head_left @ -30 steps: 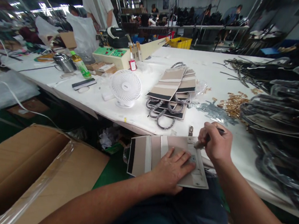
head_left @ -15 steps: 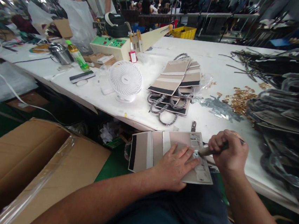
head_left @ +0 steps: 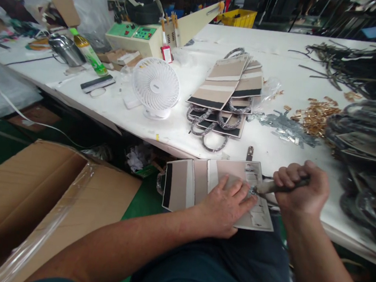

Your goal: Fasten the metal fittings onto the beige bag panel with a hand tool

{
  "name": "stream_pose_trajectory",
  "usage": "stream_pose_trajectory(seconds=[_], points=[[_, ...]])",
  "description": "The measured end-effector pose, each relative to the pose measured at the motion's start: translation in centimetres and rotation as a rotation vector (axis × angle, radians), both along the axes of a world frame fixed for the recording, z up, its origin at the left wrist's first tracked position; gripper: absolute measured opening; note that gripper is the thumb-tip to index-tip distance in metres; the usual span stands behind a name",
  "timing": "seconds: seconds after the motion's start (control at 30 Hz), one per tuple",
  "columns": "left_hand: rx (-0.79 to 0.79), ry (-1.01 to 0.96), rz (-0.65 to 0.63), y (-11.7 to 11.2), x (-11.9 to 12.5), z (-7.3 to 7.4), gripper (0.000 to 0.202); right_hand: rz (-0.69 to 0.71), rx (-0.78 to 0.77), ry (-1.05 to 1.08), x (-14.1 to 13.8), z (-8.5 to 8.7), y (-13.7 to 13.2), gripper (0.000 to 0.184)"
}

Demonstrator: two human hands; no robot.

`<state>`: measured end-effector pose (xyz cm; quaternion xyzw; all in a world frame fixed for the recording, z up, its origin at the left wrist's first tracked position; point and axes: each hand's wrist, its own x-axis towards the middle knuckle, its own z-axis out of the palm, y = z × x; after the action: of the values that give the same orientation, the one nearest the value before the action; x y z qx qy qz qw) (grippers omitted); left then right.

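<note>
A flat beige, white and black striped bag panel (head_left: 188, 185) lies across my lap at the table edge. My left hand (head_left: 226, 207) presses flat on it, fingers spread. My right hand (head_left: 303, 190) is closed round the handle of a small hand tool (head_left: 271, 188), whose tip touches a small metal fitting (head_left: 252, 192) on the panel just past my left fingertips. A small dark metal piece (head_left: 250, 152) lies on the table just beyond the panel.
A stack of striped panels with looped handles (head_left: 224, 91) sits mid-table, beside a white desk fan (head_left: 155, 87). Gold fittings (head_left: 316, 115) and silver pieces (head_left: 280, 127) lie right, dark straps (head_left: 365, 131) far right. An open cardboard box (head_left: 35, 206) stands left. A control machine (head_left: 141, 36) sits behind.
My right hand has shifted right and lower, with the tool tip now on the fitting. The view has tilted downward. My left hand stays flat on the panel.
</note>
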<state>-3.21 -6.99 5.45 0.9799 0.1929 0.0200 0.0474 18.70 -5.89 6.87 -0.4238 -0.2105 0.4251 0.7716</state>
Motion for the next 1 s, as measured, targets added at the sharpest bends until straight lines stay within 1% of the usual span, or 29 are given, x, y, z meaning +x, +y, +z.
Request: stream_pose_trajectory(seconds=[0.1,0.17,0.2,0.27,0.33,0.37,0.4,0.43,0.47,0.53,0.6,0.63,0.7,0.8,0.9,1.0], points=[[0.002,-0.001,-0.006,0.1,0.1,0.1,0.096,-0.015,0.012,-0.038,-1.0,0.4,-0.1,0.042],[-0.009,-0.006,-0.009,0.2,0.1,0.2,0.095,-0.003,0.046,-0.132,-2.0,0.7,-0.4,0.04],[-0.017,-0.01,-0.009,0.3,0.1,0.3,0.094,0.013,0.061,-0.211,-2.6,0.9,-0.6,0.04],[-0.042,-0.02,-0.006,0.4,0.0,0.4,0.091,0.071,0.052,-0.449,-3.7,1.1,-0.9,0.041],[-0.07,-0.034,-0.002,0.4,-0.2,0.4,0.089,0.147,0.006,-0.744,-4.4,1.3,-1.1,0.042],[-0.081,-0.042,0.001,0.3,-0.2,0.3,0.089,0.184,-0.021,-0.866,-4.6,1.4,-1.1,0.043],[-0.089,-0.053,0.007,0.3,-0.3,0.2,0.09,0.215,-0.045,-0.938,-4.6,1.4,-1.0,0.044],[-0.092,-0.064,0.015,0.2,-0.4,0.1,0.092,0.233,-0.063,-0.948,-4.5,1.5,-0.9,0.046],[-0.093,-0.075,0.028,0.1,-0.4,-0.1,0.093,0.232,-0.075,-0.906,-4.3,1.6,-0.8,0.048],[-0.092,-0.091,0.047,-0.1,-0.5,-0.3,0.093,0.204,-0.085,-0.757,-3.9,1.7,-0.5,0.049],[-0.091,-0.096,0.055,-0.3,-0.6,-0.4,0.091,0.169,-0.056,-0.655,-3.8,1.9,-0.5,0.048],[-0.091,-0.096,0.056,-0.3,-0.6,-0.4,0.09,0.171,-0.042,-0.65,-4.0,2.0,-0.6,0.048],[-0.098,-0.095,0.056,-0.3,-0.7,-0.4,0.09,0.215,-0.038,-0.721,-4.6,2.4,-0.9,0.048],[-0.119,-0.095,0.055,-0.2,-0.7,-0.4,0.093,0.296,-0.062,-0.977,-5.8,3.0,-1.1,0.05],[-0.149,-0.108,0.038,0.0,-0.6,-0.7,0.098,0.357,-0.014,-1.194,-6.4,3.3,-1.0,0.049],[-0.163,-0.134,0.036,0.0,-0.5,-0.7,0.097,0.403,0.048,-1.268,-6.1,2.8,-0.9,0.046]])
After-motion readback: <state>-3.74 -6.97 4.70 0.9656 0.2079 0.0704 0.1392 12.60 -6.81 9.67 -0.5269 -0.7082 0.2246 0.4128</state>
